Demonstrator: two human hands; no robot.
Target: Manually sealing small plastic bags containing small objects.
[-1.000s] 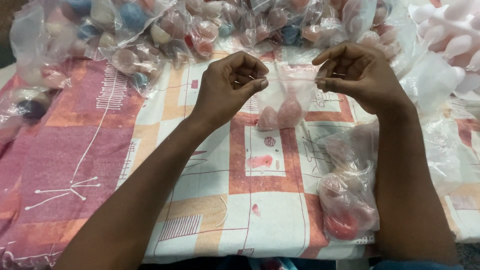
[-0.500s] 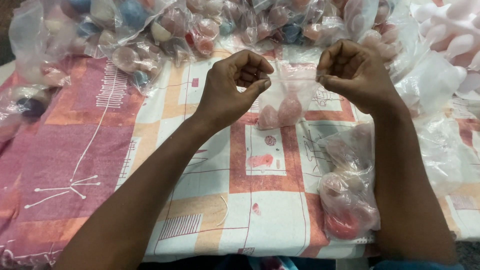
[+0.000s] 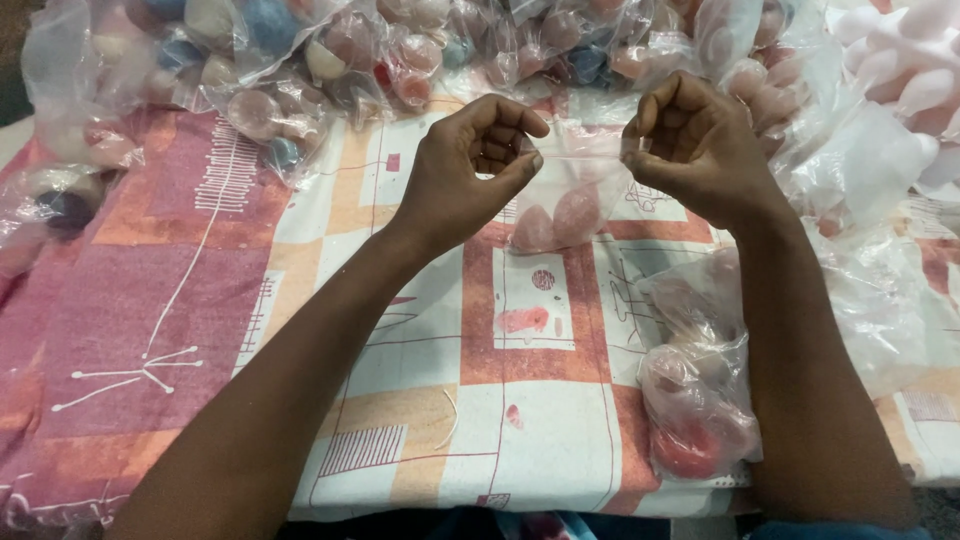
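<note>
My left hand (image 3: 470,165) and my right hand (image 3: 695,145) each pinch one top corner of a small clear plastic bag (image 3: 575,195), stretched tight between them above the table. Two pale pink rounded pieces (image 3: 555,220) hang in the bottom of the bag. Both hands hover over a patterned pink, orange and white tablecloth (image 3: 420,300).
Many clear bags of pink, blue and cream rounded pieces (image 3: 330,50) are piled along the far side. Another filled bag with red and pink pieces (image 3: 695,400) lies by my right forearm. Loose clear plastic and pale pink shapes (image 3: 900,70) lie at the right.
Both hands have drawn the small bag's top edge tighter and shifted slightly; the bag with the two pink pieces stays hanging between them.
</note>
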